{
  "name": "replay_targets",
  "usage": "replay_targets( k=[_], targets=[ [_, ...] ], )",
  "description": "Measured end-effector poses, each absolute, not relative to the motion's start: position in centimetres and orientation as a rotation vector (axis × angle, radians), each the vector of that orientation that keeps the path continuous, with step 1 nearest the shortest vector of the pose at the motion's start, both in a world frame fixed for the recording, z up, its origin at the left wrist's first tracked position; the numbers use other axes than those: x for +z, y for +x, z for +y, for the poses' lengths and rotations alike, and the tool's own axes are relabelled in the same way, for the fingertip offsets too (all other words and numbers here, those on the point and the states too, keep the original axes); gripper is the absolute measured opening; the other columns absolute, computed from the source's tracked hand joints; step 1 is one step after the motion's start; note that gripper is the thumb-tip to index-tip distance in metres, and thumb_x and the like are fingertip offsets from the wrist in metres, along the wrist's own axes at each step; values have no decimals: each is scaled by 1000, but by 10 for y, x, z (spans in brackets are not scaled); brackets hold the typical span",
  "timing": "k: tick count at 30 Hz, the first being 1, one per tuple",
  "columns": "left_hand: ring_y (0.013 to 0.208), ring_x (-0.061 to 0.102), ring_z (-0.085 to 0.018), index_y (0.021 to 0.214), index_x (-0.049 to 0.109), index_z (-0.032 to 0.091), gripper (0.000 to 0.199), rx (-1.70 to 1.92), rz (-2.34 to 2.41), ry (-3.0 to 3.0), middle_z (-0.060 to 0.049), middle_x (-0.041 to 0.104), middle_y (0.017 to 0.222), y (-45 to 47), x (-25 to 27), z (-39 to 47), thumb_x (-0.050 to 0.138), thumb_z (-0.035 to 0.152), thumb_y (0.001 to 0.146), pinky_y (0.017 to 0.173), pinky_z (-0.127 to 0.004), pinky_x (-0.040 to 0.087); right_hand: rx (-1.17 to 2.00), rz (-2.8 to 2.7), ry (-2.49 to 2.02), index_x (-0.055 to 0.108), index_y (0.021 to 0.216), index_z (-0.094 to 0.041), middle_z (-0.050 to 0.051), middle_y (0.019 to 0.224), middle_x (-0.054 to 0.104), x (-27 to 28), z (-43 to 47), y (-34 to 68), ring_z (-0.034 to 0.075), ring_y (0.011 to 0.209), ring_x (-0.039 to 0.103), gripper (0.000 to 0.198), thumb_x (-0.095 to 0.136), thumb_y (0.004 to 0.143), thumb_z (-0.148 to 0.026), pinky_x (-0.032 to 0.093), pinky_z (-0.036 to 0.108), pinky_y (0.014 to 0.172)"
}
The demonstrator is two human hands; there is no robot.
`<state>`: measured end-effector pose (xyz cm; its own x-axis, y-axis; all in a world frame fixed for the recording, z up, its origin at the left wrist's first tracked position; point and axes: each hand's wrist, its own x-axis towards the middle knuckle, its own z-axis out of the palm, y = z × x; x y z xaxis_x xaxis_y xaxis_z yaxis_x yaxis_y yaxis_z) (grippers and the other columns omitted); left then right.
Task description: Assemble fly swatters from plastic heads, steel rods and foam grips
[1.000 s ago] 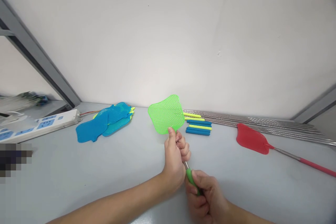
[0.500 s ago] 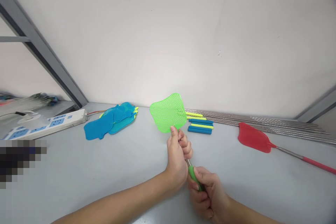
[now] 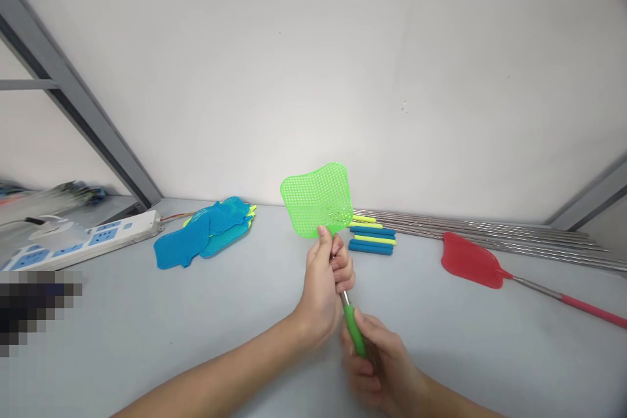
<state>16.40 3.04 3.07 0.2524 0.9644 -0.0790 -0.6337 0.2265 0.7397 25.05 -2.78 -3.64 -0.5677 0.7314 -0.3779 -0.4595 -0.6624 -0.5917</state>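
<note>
A fly swatter with a bright green mesh head (image 3: pixel 318 199) is held up over the table in both hands. My left hand (image 3: pixel 327 281) is closed round its neck just below the mesh, thumb against the base of the head. Lower down, my right hand (image 3: pixel 379 362) grips the green handle sleeve (image 3: pixel 353 330). A short piece of metal rod (image 3: pixel 345 298) shows between the two hands. Beyond the hands lie several blue and yellow handle sleeves (image 3: pixel 372 240).
Blue and yellow swatter heads (image 3: pixel 206 235) lie piled at the left, near a white power strip (image 3: pixel 93 238). Long metal rods (image 3: pixel 490 228) run along the wall at the right. A red fly swatter (image 3: pixel 473 261) lies in front of them on the grey table (image 3: pixel 196 326).
The green swatter head has risen slightly and stands more upright, facing me more. My right hand and the handle sleeve have shifted a little to the left. Both hands keep their grip.
</note>
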Motion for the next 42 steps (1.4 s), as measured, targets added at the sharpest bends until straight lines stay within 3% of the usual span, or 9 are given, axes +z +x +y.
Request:
replay_targets(
  k=[9, 21, 28, 42],
  targets=[
    [34, 15, -3, 59, 36, 16, 40, 1124, 508, 641, 8, 16, 47, 153, 41, 56, 38, 55, 70, 30, -14, 18, 2138, -657, -875, 30, 56, -18, -9, 40, 16, -31, -28, 246, 2, 33, 8, 42, 39, 70, -57, 3, 15, 31],
    [36, 6, -3, 56, 29, 17, 42, 1216, 632, 626, 8, 11, 46, 163, 28, 48, 36, 57, 69, 30, -15, 7, 2058, -721, -988, 30, 56, -18, -9, 38, 24, -41, -35, 242, 1, 29, 14, 46, 34, 67, -63, 3, 14, 29],
    [36, 8, -3, 56, 29, 17, 41, 1318, 581, 532, 8, 11, 47, 164, 25, 39, 38, 54, 71, 30, -14, 8, 2078, -699, -990, 31, 54, -18, -9, 34, 25, -39, -36, 243, 0, 27, 15, 49, 39, 62, -65, 3, 13, 27],
    [35, 7, -3, 56, 30, 17, 39, 1240, 534, 454, 8, 11, 47, 161, 12, 46, 40, 52, 71, 29, -14, 10, 2207, -633, -841, 32, 55, -18, -9, 34, 23, -43, -34, 247, 1, 26, 12, 49, 29, 67, -65, 3, 14, 27]
  ],
)
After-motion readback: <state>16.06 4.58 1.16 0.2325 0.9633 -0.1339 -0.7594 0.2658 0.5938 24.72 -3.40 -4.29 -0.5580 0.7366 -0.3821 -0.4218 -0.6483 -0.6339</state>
